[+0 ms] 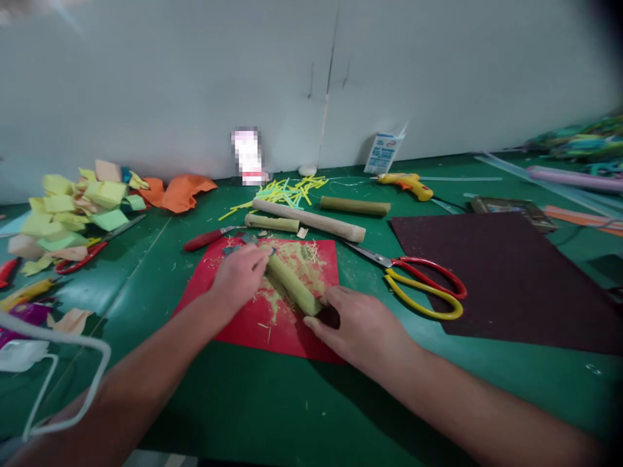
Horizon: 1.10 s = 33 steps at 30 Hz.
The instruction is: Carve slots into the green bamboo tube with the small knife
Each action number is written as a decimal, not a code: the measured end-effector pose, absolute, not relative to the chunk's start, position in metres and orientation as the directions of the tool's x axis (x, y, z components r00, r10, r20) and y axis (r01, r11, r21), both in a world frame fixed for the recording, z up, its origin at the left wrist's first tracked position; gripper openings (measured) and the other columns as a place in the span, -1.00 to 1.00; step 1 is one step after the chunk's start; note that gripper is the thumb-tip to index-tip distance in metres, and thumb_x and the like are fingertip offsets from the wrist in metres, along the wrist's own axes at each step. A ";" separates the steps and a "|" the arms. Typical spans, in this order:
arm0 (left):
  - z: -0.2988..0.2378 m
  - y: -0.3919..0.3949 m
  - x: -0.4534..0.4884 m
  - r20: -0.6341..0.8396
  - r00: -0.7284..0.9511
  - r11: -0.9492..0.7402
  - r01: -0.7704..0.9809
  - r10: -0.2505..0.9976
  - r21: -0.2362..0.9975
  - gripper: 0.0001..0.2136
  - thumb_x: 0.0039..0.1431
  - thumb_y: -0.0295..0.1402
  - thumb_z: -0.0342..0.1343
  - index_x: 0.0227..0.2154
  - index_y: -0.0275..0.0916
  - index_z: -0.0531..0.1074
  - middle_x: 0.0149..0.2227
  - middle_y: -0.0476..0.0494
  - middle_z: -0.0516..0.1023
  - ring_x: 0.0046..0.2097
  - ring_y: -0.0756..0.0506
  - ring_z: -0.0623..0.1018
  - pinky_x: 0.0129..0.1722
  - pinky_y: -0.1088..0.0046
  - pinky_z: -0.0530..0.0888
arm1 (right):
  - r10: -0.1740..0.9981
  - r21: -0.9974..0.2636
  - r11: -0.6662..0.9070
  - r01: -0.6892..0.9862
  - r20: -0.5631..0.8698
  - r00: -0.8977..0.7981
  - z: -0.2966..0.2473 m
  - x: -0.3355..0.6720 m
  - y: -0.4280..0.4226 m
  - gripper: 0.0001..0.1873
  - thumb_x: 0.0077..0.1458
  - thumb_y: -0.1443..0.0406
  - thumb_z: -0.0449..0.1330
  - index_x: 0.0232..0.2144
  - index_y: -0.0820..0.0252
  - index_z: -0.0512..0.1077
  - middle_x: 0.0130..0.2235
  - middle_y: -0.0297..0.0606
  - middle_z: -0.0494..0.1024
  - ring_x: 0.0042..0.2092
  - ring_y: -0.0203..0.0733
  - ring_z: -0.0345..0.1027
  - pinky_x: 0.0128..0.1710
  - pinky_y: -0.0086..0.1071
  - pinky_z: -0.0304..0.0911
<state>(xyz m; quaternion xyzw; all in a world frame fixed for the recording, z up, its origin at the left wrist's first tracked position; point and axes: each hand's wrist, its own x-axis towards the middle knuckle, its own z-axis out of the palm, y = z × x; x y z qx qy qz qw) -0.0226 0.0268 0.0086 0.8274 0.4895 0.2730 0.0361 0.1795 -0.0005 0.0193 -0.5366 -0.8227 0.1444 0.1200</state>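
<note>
A pale green bamboo tube (294,285) lies slantwise over a red sheet (306,347) strewn with shavings and dust. My left hand (242,275) is closed at the tube's far end, where something small and dark shows by the fingertips. Thumb and fingers of my right hand (363,321) grip the near end. Just beyond the left hand, a dark grey scrap (233,248) rests on the sheet. A red-handled tool (209,239) and a cut bamboo piece (272,224) lie behind it. Scissors (423,279) with red and yellow handles sit right of the sheet.
Behind are a long pale stick (311,222), another bamboo piece (355,206), thin yellow strips (287,193) and a yellow glue gun (406,185). A dark sheet (496,279) covers the right side. Folded paper pieces (87,201) heap at left, beside orange paper (180,192).
</note>
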 end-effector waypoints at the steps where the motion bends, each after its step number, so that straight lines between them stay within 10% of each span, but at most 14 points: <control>1: 0.008 0.025 -0.022 0.394 0.395 -0.526 0.790 0.830 0.315 -0.71 0.30 -0.35 -0.20 -0.23 -0.25 0.45 -0.43 -0.09 0.41 -0.38 -0.01 0.41 -0.39 0.48 0.38 | 0.915 -0.364 0.387 0.847 0.039 -0.402 0.019 0.179 -0.001 -0.79 0.00 0.13 0.11 -0.49 0.14 0.29 -0.43 -0.32 0.43 -0.43 -0.25 0.28 -0.50 -0.38 -0.03; 5: 0.005 0.022 -0.025 0.268 0.558 -0.619 0.715 0.786 0.326 -0.74 0.26 -0.37 -0.14 -0.12 -0.21 0.42 -0.41 -0.09 0.43 -0.37 -0.02 0.44 -0.41 0.50 0.38 | 0.906 -0.362 0.408 0.838 0.051 -0.420 0.019 0.180 -0.003 -0.81 0.01 0.15 0.10 -0.46 0.14 0.30 -0.41 -0.33 0.43 -0.42 -0.25 0.28 -0.49 -0.38 -0.02; 9: 0.007 0.027 -0.028 0.406 0.326 -0.468 0.823 0.854 0.322 -0.75 0.24 -0.37 -0.11 -0.20 -0.28 0.47 -0.35 -0.14 0.45 -0.29 -0.05 0.46 -0.30 0.44 0.40 | 0.909 -0.355 0.403 0.843 0.053 -0.413 0.020 0.180 -0.003 -0.78 0.02 0.13 0.10 -0.47 0.15 0.30 -0.41 -0.30 0.43 -0.42 -0.24 0.28 -0.49 -0.38 0.00; 14: 0.006 0.021 -0.021 0.269 0.569 -0.630 0.694 0.777 0.349 -0.74 0.25 -0.40 -0.12 -0.11 -0.22 0.42 -0.40 -0.10 0.44 -0.37 -0.02 0.45 -0.40 0.49 0.39 | 0.884 -0.352 0.452 0.820 0.052 -0.465 0.022 0.180 -0.004 -0.82 0.06 0.17 0.07 -0.41 0.15 0.34 -0.37 -0.29 0.45 -0.38 -0.24 0.32 -0.46 -0.38 0.04; 26: 0.002 0.053 -0.043 0.468 0.309 -0.498 0.788 0.828 0.362 -0.78 0.22 -0.42 -0.08 -0.18 -0.27 0.46 -0.28 -0.13 0.48 -0.22 -0.04 0.47 -0.19 0.42 0.42 | 0.857 -0.170 0.514 0.841 0.133 -0.497 0.021 0.175 -0.007 -0.82 0.01 0.19 0.13 -0.35 0.17 0.29 -0.32 -0.29 0.41 -0.40 -0.22 0.32 -0.51 -0.35 -0.02; 33: 0.005 0.011 -0.011 0.288 0.589 -0.655 0.667 0.755 0.354 -0.74 0.27 -0.38 -0.14 -0.13 -0.24 0.43 -0.43 -0.10 0.42 -0.39 -0.01 0.44 -0.40 0.51 0.39 | 0.876 -0.211 0.482 0.851 0.141 -0.461 0.018 0.177 -0.007 -0.87 0.06 0.24 0.02 -0.38 0.19 0.29 -0.37 -0.29 0.41 -0.38 -0.21 0.33 -0.49 -0.35 0.00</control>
